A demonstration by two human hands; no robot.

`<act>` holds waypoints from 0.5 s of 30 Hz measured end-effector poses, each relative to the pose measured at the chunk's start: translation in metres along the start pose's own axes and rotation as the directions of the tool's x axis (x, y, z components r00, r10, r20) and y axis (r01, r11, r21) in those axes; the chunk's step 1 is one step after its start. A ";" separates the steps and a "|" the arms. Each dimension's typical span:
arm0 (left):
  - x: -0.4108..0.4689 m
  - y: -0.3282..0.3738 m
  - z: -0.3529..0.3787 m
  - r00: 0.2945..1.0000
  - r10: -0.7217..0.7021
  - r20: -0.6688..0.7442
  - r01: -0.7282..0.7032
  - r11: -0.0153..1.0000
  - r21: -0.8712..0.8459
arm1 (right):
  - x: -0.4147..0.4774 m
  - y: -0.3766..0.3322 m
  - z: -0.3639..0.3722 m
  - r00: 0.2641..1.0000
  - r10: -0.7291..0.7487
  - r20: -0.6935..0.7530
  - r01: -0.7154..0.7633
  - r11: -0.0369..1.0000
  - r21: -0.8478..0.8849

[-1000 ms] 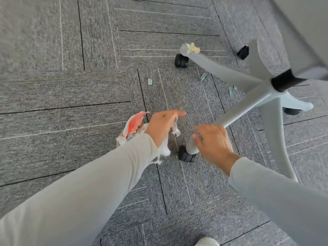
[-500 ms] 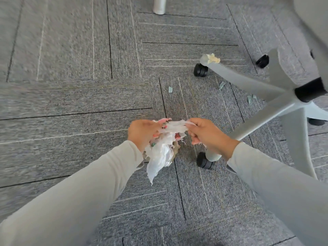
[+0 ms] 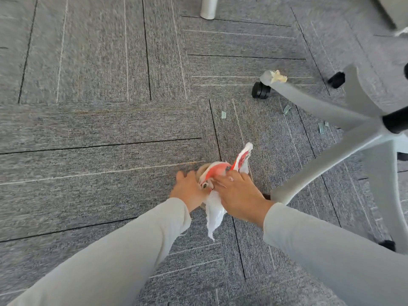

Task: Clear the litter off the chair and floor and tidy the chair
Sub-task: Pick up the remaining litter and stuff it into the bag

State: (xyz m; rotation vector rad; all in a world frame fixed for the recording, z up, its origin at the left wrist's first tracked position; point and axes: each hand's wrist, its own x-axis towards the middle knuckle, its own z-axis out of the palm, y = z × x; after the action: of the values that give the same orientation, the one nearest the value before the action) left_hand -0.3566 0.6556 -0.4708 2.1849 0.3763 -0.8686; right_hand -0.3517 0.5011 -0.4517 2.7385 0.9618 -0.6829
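- The left hand (image 3: 189, 191), left of the chair base (image 3: 353, 120), is curled around the bundle of litter (image 3: 217, 184), gripping it from the side; half a second ago it held the same wad higher and looser.
- The bundle of litter, white plastic with a red patch, sits between both hands just left of the base's nearest leg; since the earlier frames the right hand has joined in and the wad has been gathered tighter, so the floor pickup looks to be going well.
- The right hand (image 3: 238, 195) presses down on the bundle, fingers spread over its top; a second ago it was by the nearest castor.
- A crumpled scrap (image 3: 278, 76) rests on the far leg's tip, and small green bits (image 3: 223, 114) lie on the carpet (image 3: 88, 129) under and left of the base, so more remains.
- The chair seat is cut off at the right edge; the bundle's contents and the nearest castor are hidden by the hands.
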 end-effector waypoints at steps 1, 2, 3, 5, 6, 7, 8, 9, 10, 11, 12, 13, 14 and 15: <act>0.002 0.000 -0.002 1.000 -0.008 0.012 0.008 1.000 -0.013 | 0.002 -0.002 0.002 1.000 -0.007 -0.011 0.006 0.999 -0.048; 0.005 0.000 -0.004 1.000 -0.014 0.016 0.014 0.999 -0.031 | 0.005 -0.004 0.004 1.000 -0.005 -0.021 0.004 0.997 -0.075; 0.006 0.000 -0.006 1.000 -0.009 0.021 0.010 0.998 -0.057 | 0.008 -0.005 0.005 0.999 -0.004 -0.036 0.001 0.996 -0.084; 0.008 0.000 -0.009 0.999 0.023 0.047 -0.016 0.990 -0.142 | 0.013 -0.006 0.000 0.998 -0.005 -0.066 0.000 0.997 -0.076; 0.008 0.002 -0.012 0.997 0.041 0.065 -0.028 0.982 -0.189 | 0.014 -0.005 -0.005 0.996 -0.003 -0.085 -0.002 0.998 -0.061; 0.008 0.003 -0.016 0.994 0.061 0.089 -0.039 0.971 -0.235 | 0.015 -0.003 -0.011 0.994 0.002 -0.113 -0.008 0.999 -0.050; 0.008 0.004 -0.022 0.990 0.078 0.120 -0.040 0.957 -0.286 | 0.015 -0.001 -0.019 0.992 0.016 -0.129 -0.021 0.999 -0.039; 0.008 0.006 -0.030 0.985 0.092 0.144 -0.037 0.937 -0.347 | 0.017 0.000 -0.029 0.989 0.032 -0.145 -0.037 0.999 -0.029; 0.007 0.009 -0.044 0.981 0.106 0.159 -0.033 0.912 -0.408 | 0.021 -0.001 -0.044 0.987 0.055 -0.148 -0.054 0.998 0.010; 0.006 0.012 -0.053 0.981 0.118 0.156 -0.031 0.881 -0.472 | 0.025 -0.001 -0.054 0.986 0.074 -0.149 -0.062 0.995 0.083; 0.004 0.014 -0.068 0.981 0.127 0.147 -0.031 0.850 -0.526 | 0.030 -0.005 -0.068 0.986 0.091 -0.141 -0.066 0.983 0.173; 0.002 0.017 -0.084 0.979 0.139 0.147 -0.032 0.825 -0.564 | 0.035 -0.008 -0.083 0.987 0.089 -0.134 -0.056 0.972 0.230; -0.001 0.019 -0.102 0.974 0.158 0.160 -0.035 0.809 -0.587 | 0.039 -0.012 -0.099 0.989 0.081 -0.123 -0.047 0.965 0.258; -0.004 0.023 -0.121 0.966 0.179 0.188 -0.031 0.800 -0.599 | 0.042 -0.016 -0.119 0.991 0.075 -0.113 -0.038 0.951 0.305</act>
State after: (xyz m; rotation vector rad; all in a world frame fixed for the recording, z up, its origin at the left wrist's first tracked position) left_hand -0.2916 0.7291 -0.3956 1.4863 0.3456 -0.8022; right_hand -0.2890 0.5716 -0.3666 3.0958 0.8605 -0.7118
